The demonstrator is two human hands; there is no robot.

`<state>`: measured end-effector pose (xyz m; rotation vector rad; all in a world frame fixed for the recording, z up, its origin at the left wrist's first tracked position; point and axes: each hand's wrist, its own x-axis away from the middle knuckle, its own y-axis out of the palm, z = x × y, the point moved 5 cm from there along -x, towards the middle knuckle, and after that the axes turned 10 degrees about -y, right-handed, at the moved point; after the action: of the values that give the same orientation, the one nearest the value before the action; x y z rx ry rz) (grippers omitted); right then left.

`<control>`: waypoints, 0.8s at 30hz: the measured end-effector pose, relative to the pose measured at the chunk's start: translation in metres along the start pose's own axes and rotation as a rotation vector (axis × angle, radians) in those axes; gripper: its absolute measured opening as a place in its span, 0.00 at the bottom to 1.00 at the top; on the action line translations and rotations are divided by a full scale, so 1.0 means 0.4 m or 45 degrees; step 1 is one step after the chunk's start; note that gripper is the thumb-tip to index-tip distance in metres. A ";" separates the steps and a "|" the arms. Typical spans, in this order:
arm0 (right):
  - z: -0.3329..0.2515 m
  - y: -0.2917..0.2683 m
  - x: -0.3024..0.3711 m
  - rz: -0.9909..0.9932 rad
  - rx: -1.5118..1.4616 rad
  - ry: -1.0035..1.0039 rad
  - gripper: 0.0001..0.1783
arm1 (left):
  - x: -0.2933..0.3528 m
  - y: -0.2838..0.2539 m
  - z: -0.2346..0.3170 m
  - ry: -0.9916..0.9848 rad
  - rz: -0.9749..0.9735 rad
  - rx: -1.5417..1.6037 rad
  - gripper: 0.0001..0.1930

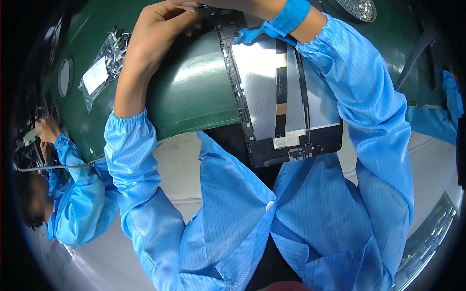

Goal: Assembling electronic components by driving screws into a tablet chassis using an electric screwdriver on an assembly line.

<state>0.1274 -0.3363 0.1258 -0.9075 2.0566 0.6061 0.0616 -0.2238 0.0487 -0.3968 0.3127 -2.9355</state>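
A tablet with its back off point(262, 92) lies tilted on the table and juts over the near edge. It shows a silvery inner plate, dark flat ribbon cables and a small circuit board at its near end. My left hand point(162, 24) is at the upper edge, left of the tablet's far end, its fingers bent inward; what they grip is hidden. My right hand point(252, 5) reaches over the tablet's far end toward the left hand, its fingers mostly cut off by the frame. A blue wrist strap point(291, 18) circles my right wrist, its loose end hanging over the tablet.
The green table point(194, 97) has a clear bag of small parts point(104, 70) at left, beside a round dish point(65, 77). A metal dish of small shiny pieces point(357, 8) stands far right. At left, a co-worker in blue point(82, 208) works with both hands.
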 end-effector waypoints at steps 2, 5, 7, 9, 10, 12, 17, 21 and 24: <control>-0.003 0.001 -0.005 -0.031 0.061 -0.005 0.09 | -0.024 -0.033 -0.041 0.172 -0.127 -0.216 0.09; 0.003 -0.004 -0.004 -0.037 0.062 -0.013 0.10 | -0.027 -0.040 -0.065 0.140 -0.168 -0.182 0.07; 0.015 -0.004 -0.001 -0.011 -0.012 -0.017 0.10 | -0.028 -0.043 -0.069 0.120 -0.158 -0.180 0.08; 0.012 -0.013 -0.007 0.034 0.063 -0.094 0.10 | -0.028 -0.034 -0.057 0.111 -0.151 -0.176 0.08; 0.010 -0.017 -0.007 0.031 0.064 -0.097 0.10 | -0.024 -0.029 -0.052 0.084 -0.134 -0.182 0.08; 0.008 -0.033 -0.005 0.037 0.117 -0.047 0.09 | -0.023 -0.021 -0.042 0.065 -0.112 -0.186 0.08; -0.073 0.029 -0.043 0.034 0.443 0.379 0.08 | -0.001 -0.014 -0.025 0.091 -0.148 -0.137 0.12; 0.041 -0.016 -0.024 0.081 0.003 0.097 0.07 | -0.011 -0.016 -0.009 0.078 -0.181 -0.093 0.10; 0.060 0.008 -0.030 0.082 -0.006 0.178 0.08 | 0.005 -0.040 -0.004 0.093 -0.027 -0.204 0.10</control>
<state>0.1412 -0.3136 0.1221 -0.9124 2.2175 0.5966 0.0572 -0.2083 0.0515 -0.3162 0.5597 -2.9602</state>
